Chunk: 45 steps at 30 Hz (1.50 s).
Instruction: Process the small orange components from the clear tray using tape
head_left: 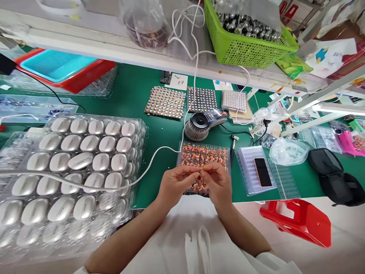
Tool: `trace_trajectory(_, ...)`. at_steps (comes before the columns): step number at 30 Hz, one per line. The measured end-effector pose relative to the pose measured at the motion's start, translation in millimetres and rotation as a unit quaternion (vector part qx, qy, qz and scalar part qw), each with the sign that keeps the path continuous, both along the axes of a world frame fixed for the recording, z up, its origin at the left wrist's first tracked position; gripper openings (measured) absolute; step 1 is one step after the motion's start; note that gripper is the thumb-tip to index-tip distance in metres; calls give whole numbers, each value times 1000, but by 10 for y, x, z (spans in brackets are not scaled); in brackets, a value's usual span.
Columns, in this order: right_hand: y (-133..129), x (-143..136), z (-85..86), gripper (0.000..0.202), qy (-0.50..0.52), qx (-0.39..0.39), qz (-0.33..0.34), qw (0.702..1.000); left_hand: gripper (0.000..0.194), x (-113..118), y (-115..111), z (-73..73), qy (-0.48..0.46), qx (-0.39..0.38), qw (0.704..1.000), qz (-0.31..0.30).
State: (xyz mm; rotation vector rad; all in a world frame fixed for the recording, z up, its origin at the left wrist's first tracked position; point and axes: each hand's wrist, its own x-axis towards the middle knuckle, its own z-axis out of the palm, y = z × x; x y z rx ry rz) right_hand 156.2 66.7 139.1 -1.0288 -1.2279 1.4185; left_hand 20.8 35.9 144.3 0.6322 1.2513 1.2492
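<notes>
My left hand [177, 183] and my right hand [217, 183] meet fingertip to fingertip above a tray of small orange parts [227, 151] near the table's front edge. Thumb and fingers of each hand are pinched together around a tiny item, which is too small to name. Orange parts [201, 149] fill rows in the tray behind and below the hands. Just beyond the tray stands a grey round device [197, 127] with a black top. A small hammer-like tool [233, 148] lies right of the tray.
Stacked clear trays of silver oval shells [63, 208] fill the left. Boards of small round parts [165, 102] lie at the back. Right are plastic trays [246, 168], a phone [263, 172] and a black case [336, 175]. A white cable [154, 154] crosses the table; a shelf [101, 46] overhangs it.
</notes>
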Motion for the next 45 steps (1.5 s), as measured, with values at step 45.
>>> trace_trajectory(45,-6,7,74,11,-84,39,3,996,14,58,-83,6,63,51,995,53)
